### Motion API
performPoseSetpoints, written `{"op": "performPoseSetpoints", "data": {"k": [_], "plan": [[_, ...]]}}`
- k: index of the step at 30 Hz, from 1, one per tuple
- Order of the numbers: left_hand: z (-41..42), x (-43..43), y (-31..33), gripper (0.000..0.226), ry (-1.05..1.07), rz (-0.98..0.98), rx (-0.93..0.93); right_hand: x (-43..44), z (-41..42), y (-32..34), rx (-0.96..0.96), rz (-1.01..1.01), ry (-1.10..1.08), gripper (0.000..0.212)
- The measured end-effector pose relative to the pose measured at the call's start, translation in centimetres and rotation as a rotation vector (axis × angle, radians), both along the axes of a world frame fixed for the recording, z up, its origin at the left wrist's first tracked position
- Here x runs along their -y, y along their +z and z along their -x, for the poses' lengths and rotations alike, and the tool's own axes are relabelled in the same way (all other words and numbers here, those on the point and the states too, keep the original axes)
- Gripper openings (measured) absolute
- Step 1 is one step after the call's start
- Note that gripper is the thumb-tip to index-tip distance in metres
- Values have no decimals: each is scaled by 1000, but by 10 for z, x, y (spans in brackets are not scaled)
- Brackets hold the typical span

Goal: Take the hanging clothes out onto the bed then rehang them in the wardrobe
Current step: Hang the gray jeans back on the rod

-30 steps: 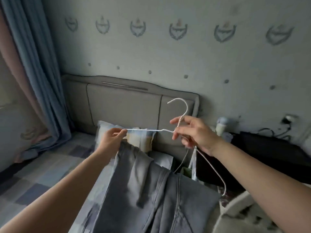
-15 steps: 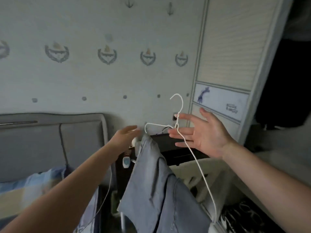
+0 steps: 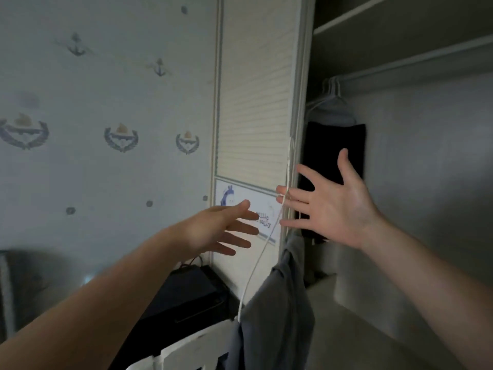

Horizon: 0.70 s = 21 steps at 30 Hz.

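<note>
White wire crosses the fingers (image 3: 298, 199) of my right hand (image 3: 338, 209) near their tips. These fingers are straight and spread wide, palm towards me, thumb up. They curl round nothing. The wire simply rests on them, so the load is carried, not gripped. Whether it runs between two fingers or only over them I cannot tell. The wire belongs to the hanger (image 3: 260, 260), which slopes down and to the left from that contact. Grey trousers (image 3: 280, 311) hang from it below the hand, in front of the wardrobe opening. My left hand (image 3: 221, 228) is beside the right, just left of the wire, fingers straight and slightly apart. It holds nothing, and blur prevents a check for contact with the wire. Beyond the hands stands the slatted door (image 3: 256, 102), with the open wardrobe (image 3: 416, 182) to its right. A rail (image 3: 416, 66) runs across the top of the wardrobe, with a dark garment (image 3: 333, 153) already hung at its left end. Step in hand, as I judge it: rehanging, with the trousers in transit to the rail. Next move: secure the hanger, since an open-finger carry can slip. Then lift the hook above the rail, to the right of the dark garment, and lower it on.
</note>
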<state>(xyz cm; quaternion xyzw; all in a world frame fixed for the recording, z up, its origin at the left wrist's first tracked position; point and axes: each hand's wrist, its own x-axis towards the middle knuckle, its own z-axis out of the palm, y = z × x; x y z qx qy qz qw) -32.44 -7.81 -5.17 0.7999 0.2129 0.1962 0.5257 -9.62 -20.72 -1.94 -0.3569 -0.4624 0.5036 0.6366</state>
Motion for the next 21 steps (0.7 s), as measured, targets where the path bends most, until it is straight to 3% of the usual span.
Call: {"op": "performPoseSetpoints", "data": {"k": [9,15,21], "plan": [[-136,-12,29,45,-240,-78,-30,0,-129,45,-27,7,-177,108],[-218,-48,40,22,-241,-103,0,-19,-191,69,-17,16,-382,101],[-286,-90,68,16,-308,-224,59,-36,-234,101,29,-64,-556,100]]}}
